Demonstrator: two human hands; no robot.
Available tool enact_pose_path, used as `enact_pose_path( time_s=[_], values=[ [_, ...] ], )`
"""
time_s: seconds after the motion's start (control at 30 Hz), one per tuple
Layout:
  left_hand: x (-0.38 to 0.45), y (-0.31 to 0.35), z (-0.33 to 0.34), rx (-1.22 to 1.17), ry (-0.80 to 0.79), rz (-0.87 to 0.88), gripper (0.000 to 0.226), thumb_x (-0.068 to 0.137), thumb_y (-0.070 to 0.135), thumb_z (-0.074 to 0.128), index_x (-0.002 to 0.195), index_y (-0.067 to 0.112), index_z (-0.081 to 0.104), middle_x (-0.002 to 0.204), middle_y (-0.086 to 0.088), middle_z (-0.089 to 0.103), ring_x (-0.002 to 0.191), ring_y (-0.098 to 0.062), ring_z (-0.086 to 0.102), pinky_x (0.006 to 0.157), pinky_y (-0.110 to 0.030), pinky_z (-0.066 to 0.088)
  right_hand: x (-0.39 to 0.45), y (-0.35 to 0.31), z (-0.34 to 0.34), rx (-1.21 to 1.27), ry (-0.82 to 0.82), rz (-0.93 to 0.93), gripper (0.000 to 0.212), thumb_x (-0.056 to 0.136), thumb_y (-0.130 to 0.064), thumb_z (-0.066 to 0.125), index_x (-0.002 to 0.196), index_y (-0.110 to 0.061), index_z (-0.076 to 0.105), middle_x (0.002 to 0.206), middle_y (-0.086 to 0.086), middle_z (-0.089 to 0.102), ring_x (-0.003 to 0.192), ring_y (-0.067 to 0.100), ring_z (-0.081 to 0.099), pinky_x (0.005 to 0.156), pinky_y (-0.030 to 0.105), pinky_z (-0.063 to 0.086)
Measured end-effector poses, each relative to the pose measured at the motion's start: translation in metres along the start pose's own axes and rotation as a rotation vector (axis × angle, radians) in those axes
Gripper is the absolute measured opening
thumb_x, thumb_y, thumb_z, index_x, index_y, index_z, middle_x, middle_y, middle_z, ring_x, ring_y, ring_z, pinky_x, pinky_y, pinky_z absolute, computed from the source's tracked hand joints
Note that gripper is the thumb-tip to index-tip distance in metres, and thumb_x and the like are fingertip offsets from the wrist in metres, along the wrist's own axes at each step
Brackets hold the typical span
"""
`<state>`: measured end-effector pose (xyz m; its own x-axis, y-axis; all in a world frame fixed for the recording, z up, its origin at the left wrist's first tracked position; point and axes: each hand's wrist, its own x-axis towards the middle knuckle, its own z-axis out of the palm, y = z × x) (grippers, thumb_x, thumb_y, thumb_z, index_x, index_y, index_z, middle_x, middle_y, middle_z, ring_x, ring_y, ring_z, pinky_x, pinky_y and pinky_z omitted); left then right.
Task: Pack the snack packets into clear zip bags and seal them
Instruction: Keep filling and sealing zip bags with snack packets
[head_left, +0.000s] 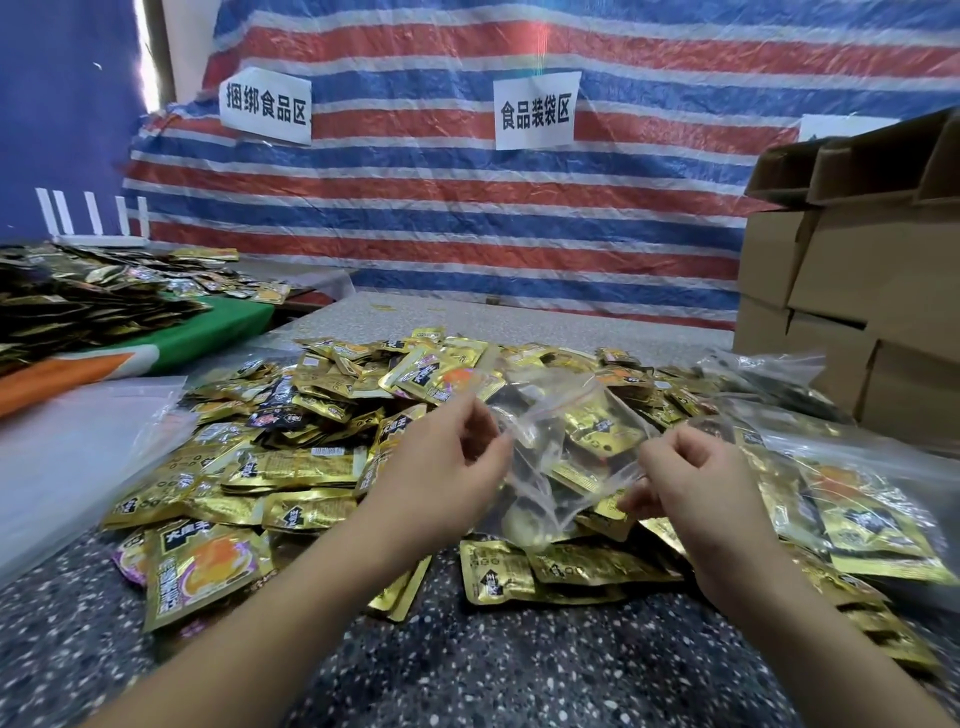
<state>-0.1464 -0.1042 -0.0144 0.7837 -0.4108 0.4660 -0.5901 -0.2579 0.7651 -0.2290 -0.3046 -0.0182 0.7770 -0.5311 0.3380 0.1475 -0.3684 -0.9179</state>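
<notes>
- The clear plastic zip bag (563, 457), already carrying several gold foil snack packets, is held up in the middle of the scene, just above the big heap of loose gold foil snack packets (291, 447) on the speckled grey worktop (467, 675).
- The left hand (441, 467) has its fingers curled and pinching the bag's left edge near the mouth; the right hand (685, 478) pinches the right edge lower down, fingers curled tight on the film. Each grip is closed on thin plastic only, not on the packets inside.
- Risk: the mouth looks slanted, its left end higher than its right. If the zip strips are pressed while skewed, they would likely mate only in part and leave a gap.
- Risk: a packet corner inside sits close to the opening, so it could get caught in the seal and stop it closing.
- Risk: the slick film could slip from a pinch, tipping packets back into the heap.
- Filled clear bags of packets (852, 509) lie at near right, brown cardboard boxes (852, 270) beyond them at far right.
</notes>
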Motion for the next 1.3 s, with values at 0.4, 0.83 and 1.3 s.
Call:
enact_pose_path(
  time_s=[0.4, 0.83, 1.3],
  values=[
    [-0.025, 0.013, 0.009, 0.557, -0.254, 0.484, 0.059, 0.088, 0.079, 0.025, 0.129, 0.041, 0.042, 0.11, 0.018, 0.056, 0.082, 0.001, 0.052, 0.07, -0.024, 0.046, -0.006, -0.004, 0.009, 0.242, -0.191, 0.063, 0.049, 0.093, -0.003, 0.046, 0.051, -0.02, 0.065, 0.051, 0.0, 0.061, 0.055, 0.023, 0.066, 0.064, 0.046, 0.059],
    [-0.004, 0.013, -0.014, 0.22, 0.209, 0.5, 0.047, 0.098, 0.041, 0.038, 0.068, 0.008, 0.052, 0.06, -0.003, 0.049, 0.054, -0.02, 0.048, 0.05, -0.04, 0.041, -0.004, -0.013, -0.002, 0.487, -0.208, 0.095, 0.067, 0.1, -0.055, 0.033, 0.049, -0.017, 0.052, 0.047, 0.004, 0.038, 0.047, 0.028, 0.059, 0.048, 0.029, 0.049],
    [0.005, 0.016, -0.035, -0.338, 0.002, 0.108, 0.067, 0.085, 0.057, 0.043, 0.06, -0.005, 0.049, 0.046, -0.018, 0.049, 0.037, -0.02, 0.053, 0.042, -0.017, 0.041, 0.081, -0.018, -0.004, -0.707, -0.042, -0.066, 0.019, 0.096, -0.034, 0.06, 0.087, -0.019, 0.068, 0.088, 0.0, 0.068, 0.078, 0.016, 0.062, 0.073, 0.039, 0.054]
  ],
)
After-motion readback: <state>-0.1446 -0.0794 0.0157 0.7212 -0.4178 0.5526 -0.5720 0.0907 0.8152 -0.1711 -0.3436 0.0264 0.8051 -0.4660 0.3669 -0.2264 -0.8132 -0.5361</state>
